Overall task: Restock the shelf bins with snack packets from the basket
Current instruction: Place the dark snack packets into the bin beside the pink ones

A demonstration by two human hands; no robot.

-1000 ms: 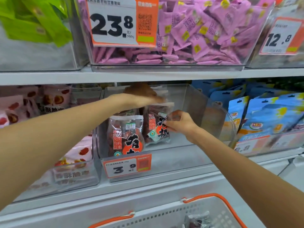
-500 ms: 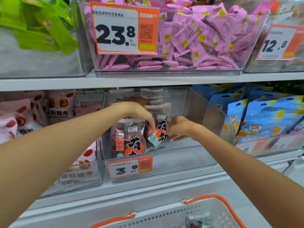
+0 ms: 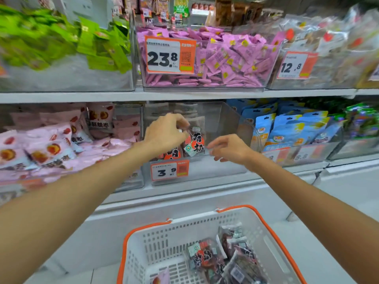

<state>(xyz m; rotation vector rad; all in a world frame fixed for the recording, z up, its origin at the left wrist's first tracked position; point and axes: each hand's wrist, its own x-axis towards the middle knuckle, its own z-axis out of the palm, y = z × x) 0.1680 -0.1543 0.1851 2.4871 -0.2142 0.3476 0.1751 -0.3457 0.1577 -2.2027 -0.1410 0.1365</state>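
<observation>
A clear shelf bin on the middle shelf holds upright dark-red snack packets. My left hand reaches into it, and its curled fingers pinch the top edge of the right-hand snack packet. A second packet stands just left of that one, partly hidden behind my left wrist. My right hand hovers to the right of the packets with loose fingers and holds nothing. Below, the white basket with an orange rim holds several more dark-red packets.
An orange 3.9 price tag is on the bin's front. Pink date bags fill the left bin, blue pouches the right one. The upper shelf carries bins of green and pink sachets.
My right hand has let go of the right-hand packet and drawn back slightly. My left hand came down from above the packets to pinch its top. The view pulled back, showing more of the basket.
</observation>
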